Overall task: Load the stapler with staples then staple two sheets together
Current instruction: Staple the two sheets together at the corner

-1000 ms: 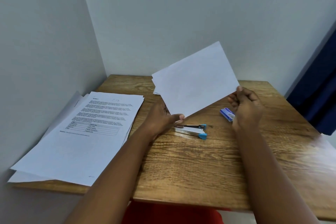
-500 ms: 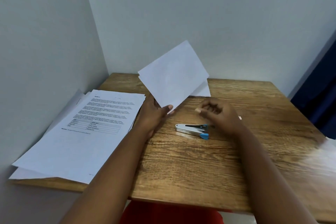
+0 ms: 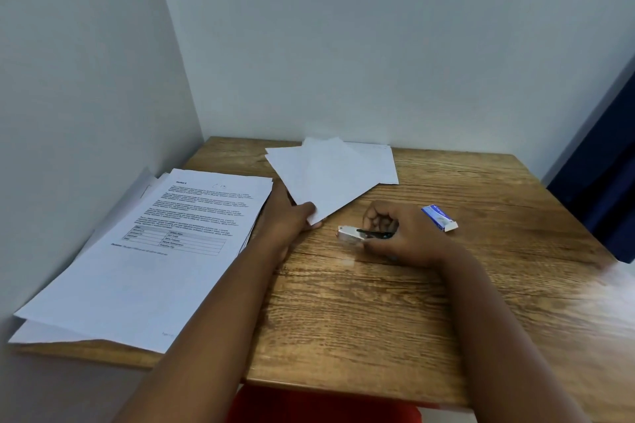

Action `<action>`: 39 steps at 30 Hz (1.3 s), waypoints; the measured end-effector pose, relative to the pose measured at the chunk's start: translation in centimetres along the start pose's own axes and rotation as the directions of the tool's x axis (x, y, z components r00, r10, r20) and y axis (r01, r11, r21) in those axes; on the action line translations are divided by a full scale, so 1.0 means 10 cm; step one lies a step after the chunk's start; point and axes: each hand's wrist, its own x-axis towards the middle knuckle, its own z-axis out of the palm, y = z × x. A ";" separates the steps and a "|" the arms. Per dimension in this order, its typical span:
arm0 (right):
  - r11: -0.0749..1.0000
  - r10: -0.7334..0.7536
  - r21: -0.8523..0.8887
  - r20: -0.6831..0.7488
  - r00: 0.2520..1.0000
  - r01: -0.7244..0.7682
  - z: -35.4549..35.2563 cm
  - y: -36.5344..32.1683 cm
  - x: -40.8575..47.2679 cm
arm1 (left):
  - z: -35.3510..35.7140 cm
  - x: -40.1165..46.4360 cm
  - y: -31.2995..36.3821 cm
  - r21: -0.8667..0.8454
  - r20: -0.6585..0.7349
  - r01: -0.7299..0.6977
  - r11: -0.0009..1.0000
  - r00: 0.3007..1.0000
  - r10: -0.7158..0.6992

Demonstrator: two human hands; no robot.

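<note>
- 1 stapler point(image 3: 350, 234), silver w/ black top, on the wooden table point(image 3: 378, 319) under the right hand point(image 3: 402, 237); fingers curled round its rear end, front end sticks out left.
- Left hand point(image 3: 292, 220) pinches near corner of blank sheets point(image 3: 326, 178); at least 2, fanned, exact no. unclear.
- 1 staple box point(image 3: 439, 217), blue/white, just right of right hand; label unreadable.
- 1 stack of printed pages point(image 3: 154, 251) left of left hand; text too small to read.
</note>
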 end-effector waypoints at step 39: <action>0.451 0.120 0.888 -0.160 0.980 0.090 0.03 -0.25 0.04 | 0.05 -0.08 0.12 -0.341 0.009 -0.120 0.932 0.991 0.130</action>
